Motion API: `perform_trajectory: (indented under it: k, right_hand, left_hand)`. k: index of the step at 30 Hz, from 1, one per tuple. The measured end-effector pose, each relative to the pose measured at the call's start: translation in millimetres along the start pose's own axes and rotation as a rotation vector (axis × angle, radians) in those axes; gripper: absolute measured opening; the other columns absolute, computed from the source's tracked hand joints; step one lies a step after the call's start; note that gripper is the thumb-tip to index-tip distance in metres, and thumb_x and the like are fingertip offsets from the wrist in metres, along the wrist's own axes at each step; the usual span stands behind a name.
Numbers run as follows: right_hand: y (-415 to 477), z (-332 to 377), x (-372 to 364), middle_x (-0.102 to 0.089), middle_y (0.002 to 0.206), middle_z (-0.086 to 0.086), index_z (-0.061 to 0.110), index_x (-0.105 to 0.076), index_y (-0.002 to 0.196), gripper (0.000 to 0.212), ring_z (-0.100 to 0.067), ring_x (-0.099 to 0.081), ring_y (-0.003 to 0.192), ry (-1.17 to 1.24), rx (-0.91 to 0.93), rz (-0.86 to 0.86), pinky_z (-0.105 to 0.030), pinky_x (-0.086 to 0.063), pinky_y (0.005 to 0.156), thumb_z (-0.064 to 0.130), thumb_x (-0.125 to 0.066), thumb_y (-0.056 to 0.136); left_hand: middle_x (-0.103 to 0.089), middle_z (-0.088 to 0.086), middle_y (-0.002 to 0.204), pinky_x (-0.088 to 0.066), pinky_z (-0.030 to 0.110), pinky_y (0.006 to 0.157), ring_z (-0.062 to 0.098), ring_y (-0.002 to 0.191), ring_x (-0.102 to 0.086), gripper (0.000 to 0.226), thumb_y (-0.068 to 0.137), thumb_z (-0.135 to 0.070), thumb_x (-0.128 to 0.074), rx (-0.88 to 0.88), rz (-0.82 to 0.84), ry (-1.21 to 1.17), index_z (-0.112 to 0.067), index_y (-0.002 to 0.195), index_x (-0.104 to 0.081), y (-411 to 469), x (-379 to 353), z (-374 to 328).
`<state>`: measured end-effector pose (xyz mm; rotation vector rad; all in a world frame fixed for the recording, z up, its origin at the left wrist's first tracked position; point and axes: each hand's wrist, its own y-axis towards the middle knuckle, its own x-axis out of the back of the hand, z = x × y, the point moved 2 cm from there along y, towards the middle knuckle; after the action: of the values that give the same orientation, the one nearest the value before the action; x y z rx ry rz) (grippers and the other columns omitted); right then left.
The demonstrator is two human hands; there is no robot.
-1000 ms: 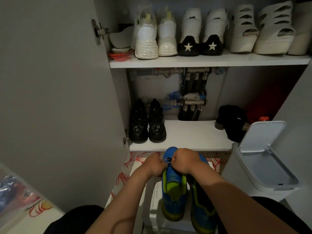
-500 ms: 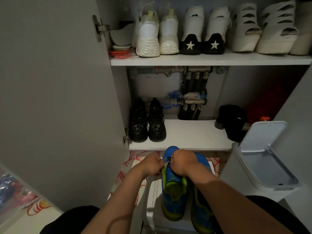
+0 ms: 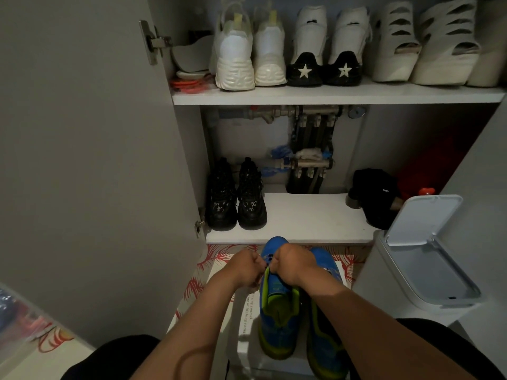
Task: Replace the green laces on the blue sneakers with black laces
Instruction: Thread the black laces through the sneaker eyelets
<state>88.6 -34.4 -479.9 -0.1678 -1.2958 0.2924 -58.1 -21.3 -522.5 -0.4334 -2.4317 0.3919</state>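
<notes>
Blue sneakers (image 3: pixel 278 319), pair, lacing in progress; nothing has moved in the last second.

Both fists stay at the toe-end eyelets of the left-side shoe, so I judge that this lacing step is unfinished. The toes point away from the person and the heels toward them, long axis running wrist to knuckles and beyond. Left hand (image 3: pixel 247 268) and right hand (image 3: pixel 295 266) are curled tight, a narrow gap between them; what they pinch is hidden. A white box (image 3: pixel 247 349) is beneath the pair, the cabinet shelf (image 3: pixel 301 218) beyond the knuckles.
</notes>
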Motion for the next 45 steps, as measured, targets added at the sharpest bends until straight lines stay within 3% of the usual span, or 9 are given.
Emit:
perform_trajectory:
  k: [8, 13, 18, 22, 29, 33, 37, 41, 45]
  right_hand:
    - [4, -3, -2, -0.070, 0.108, -0.008, 0.014, -0.074, 0.102, 0.019, -0.027, -0.065, 0.102, -0.054, 0.014, -0.018, -0.036, -0.056, 0.086, 0.021, -0.057, 0.095]
    - [12, -6, 0, -0.068, 0.118, 0.002, 0.027, -0.070, 0.112, 0.021, -0.022, -0.061, 0.109, 0.102, 0.084, -0.101, -0.029, -0.047, 0.084, 0.026, -0.056, 0.096]
    - [17, 9, -10, -0.066, 0.084, -0.002, 0.017, -0.064, 0.078, 0.023, -0.020, -0.060, 0.080, 0.211, 0.146, -0.069, -0.029, -0.036, 0.058, 0.030, -0.059, 0.096]
    - [17, 18, -13, -0.050, 0.064, 0.002, 0.019, -0.046, 0.061, 0.039, -0.014, -0.048, 0.063, 0.211, 0.138, -0.069, -0.025, -0.030, 0.049, 0.032, -0.064, 0.093]
    - [17, 28, 8, -0.059, 0.059, 0.000, 0.019, -0.063, 0.054, 0.034, -0.012, -0.052, 0.063, 0.499, 0.172, -0.089, -0.031, -0.048, 0.068, 0.018, -0.072, 0.087]
    - [16, 40, 24, -0.076, 0.079, 0.007, 0.018, -0.082, 0.083, 0.007, -0.008, -0.071, 0.080, 0.728, 0.229, -0.173, -0.022, -0.055, 0.077, 0.013, -0.076, 0.085]
    - [11, 46, 34, -0.075, 0.077, 0.017, 0.029, -0.080, 0.082, 0.019, 0.003, -0.070, 0.079, 0.857, 0.276, -0.167, -0.007, -0.050, 0.068, 0.010, -0.077, 0.083]
    - [9, 42, 38, -0.077, 0.081, 0.007, 0.031, -0.078, 0.083, 0.021, -0.008, -0.072, 0.080, 0.877, 0.257, -0.187, -0.014, -0.054, 0.069, 0.012, -0.072, 0.087]
    - [10, 31, 30, -0.065, 0.058, 0.002, 0.020, -0.077, 0.076, 0.022, -0.005, -0.056, 0.046, 0.798, 0.143, -0.139, -0.023, -0.046, 0.054, 0.015, -0.060, 0.089]
  left_hand:
    - [-0.067, 0.018, 0.084, -0.051, 0.035, 0.061, 0.023, 0.063, -0.059, 0.017, 0.089, -0.001, -0.049, 0.071, -0.043, -0.032, -0.013, 0.082, -0.058, 1, 2, 0]
    - [-0.067, 0.013, 0.093, -0.058, 0.042, 0.070, 0.030, 0.079, -0.067, 0.010, 0.097, -0.014, -0.043, 0.038, -0.338, -0.023, -0.011, 0.094, -0.052, -3, 31, -5]
    - [-0.068, 0.009, 0.083, -0.044, 0.027, 0.048, 0.024, 0.061, -0.063, 0.017, 0.099, -0.021, -0.039, -0.068, -0.516, -0.289, -0.020, 0.085, -0.049, -16, 49, -15]
    - [-0.069, -0.002, 0.078, -0.052, 0.033, 0.056, 0.022, 0.065, -0.067, 0.019, 0.101, -0.027, -0.041, -0.110, -0.527, -0.315, -0.023, 0.086, -0.053, -25, 50, -15]
    - [-0.067, 0.010, 0.088, -0.043, 0.023, 0.047, 0.018, 0.056, -0.058, 0.019, 0.094, -0.012, -0.053, 0.090, -0.245, -0.355, -0.012, 0.113, -0.055, -34, 35, -9]
    - [-0.066, 0.011, 0.080, -0.046, 0.026, 0.052, 0.018, 0.054, -0.058, 0.016, 0.089, -0.005, -0.061, 0.005, -0.171, -0.323, -0.012, 0.103, -0.062, -38, 28, -9]
    - [-0.067, 0.006, 0.070, -0.048, 0.025, 0.058, 0.015, 0.054, -0.059, 0.013, 0.091, -0.011, -0.063, -0.111, -0.165, -0.286, -0.001, 0.089, -0.071, -40, 27, -16]
    - [-0.064, 0.001, 0.061, -0.045, 0.020, 0.052, 0.011, 0.047, -0.056, 0.022, 0.092, -0.012, -0.060, -0.110, -0.221, -0.323, -0.012, 0.072, -0.070, -42, 30, -24]
    - [-0.063, -0.006, 0.055, -0.042, 0.019, 0.052, 0.006, 0.047, -0.054, 0.030, 0.093, -0.012, -0.060, -0.167, -0.422, -0.352, -0.021, 0.065, -0.068, -44, 42, -33]
